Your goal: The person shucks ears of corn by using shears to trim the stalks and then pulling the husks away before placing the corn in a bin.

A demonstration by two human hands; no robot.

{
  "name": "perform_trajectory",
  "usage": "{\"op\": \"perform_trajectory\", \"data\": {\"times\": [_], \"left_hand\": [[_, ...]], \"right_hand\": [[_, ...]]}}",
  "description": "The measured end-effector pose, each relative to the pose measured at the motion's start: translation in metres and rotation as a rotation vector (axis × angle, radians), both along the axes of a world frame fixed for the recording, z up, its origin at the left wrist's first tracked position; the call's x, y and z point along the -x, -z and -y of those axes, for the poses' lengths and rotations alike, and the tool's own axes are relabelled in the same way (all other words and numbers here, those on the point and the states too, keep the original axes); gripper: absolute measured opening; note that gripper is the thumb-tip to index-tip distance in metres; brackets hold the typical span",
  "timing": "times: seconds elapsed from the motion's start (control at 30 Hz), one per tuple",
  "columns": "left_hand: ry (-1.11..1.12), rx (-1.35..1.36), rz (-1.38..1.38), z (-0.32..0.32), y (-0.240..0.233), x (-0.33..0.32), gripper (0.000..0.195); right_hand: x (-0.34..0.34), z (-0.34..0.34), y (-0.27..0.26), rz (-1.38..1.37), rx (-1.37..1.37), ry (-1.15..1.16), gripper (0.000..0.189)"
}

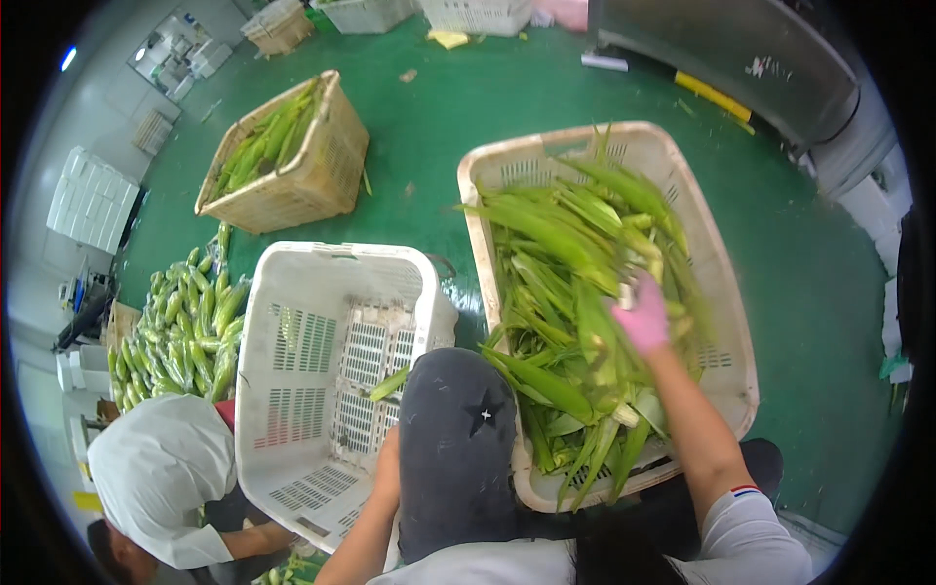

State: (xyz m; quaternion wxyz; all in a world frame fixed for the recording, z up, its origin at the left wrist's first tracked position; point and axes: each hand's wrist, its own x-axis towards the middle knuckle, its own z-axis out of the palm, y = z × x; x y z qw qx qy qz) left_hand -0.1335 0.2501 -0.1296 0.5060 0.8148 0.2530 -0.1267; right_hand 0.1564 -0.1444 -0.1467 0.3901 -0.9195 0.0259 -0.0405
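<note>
My right hand point(640, 311), in a pink glove with pale fingertips, reaches into a large off-white plastic crate point(731, 322). Motion blurs it among ears of corn in green husks point(556, 241), so whether it grips one is unclear. Loose husk leaves and a pale cut stalk end point(625, 415) lie just below it. My left forearm point(365, 504) runs up beside my raised knee point(457, 439), which hides the left hand. A green corn piece point(390, 382) shows past the knee's left side, in front of a tipped white crate point(336, 252) with slotted walls.
A co-worker in a white cap point(164, 468) bends close at my left. Behind lies a heap of corn in clear plastic point(186, 322). Another crate of corn point(333, 161) stands on the green floor point(417, 175). Metal equipment point(716, 58) is at the far right.
</note>
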Motion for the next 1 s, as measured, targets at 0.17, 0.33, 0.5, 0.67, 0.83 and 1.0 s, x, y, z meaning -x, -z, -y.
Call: {"op": "perform_trajectory", "data": {"times": [0.17, 0.33, 0.5, 0.67, 0.83, 1.0], "left_hand": [[0.255, -0.355, -0.033, 0.009, -0.023, -0.006, 0.038], [-0.037, -0.230, 0.027, 0.011, -0.008, 0.011, 0.035], [0.073, -0.425, -0.175, 0.022, -0.026, -0.025, 0.048], [0.069, -0.509, 0.022, -0.005, -0.025, -0.127, 0.057], [0.047, -0.563, 0.300, -0.031, -0.033, -0.257, 0.040], [0.038, -0.418, 0.253, -0.027, -0.059, -0.292, 0.038]], "right_hand": [[-0.050, -0.113, 0.044, -0.221, 0.369, -0.144, 0.073], [-0.065, -0.143, 0.078, -0.321, 0.517, -0.168, 0.066], [-0.061, -0.124, 0.073, -0.257, 0.514, -0.134, 0.063], [-0.031, -0.064, -0.024, -0.019, 0.118, -0.097, 0.055], [0.026, 0.051, -0.127, -0.047, -0.261, -0.183, 0.048], [0.052, 0.091, -0.120, -0.415, -0.758, 0.289, 0.037]]}}
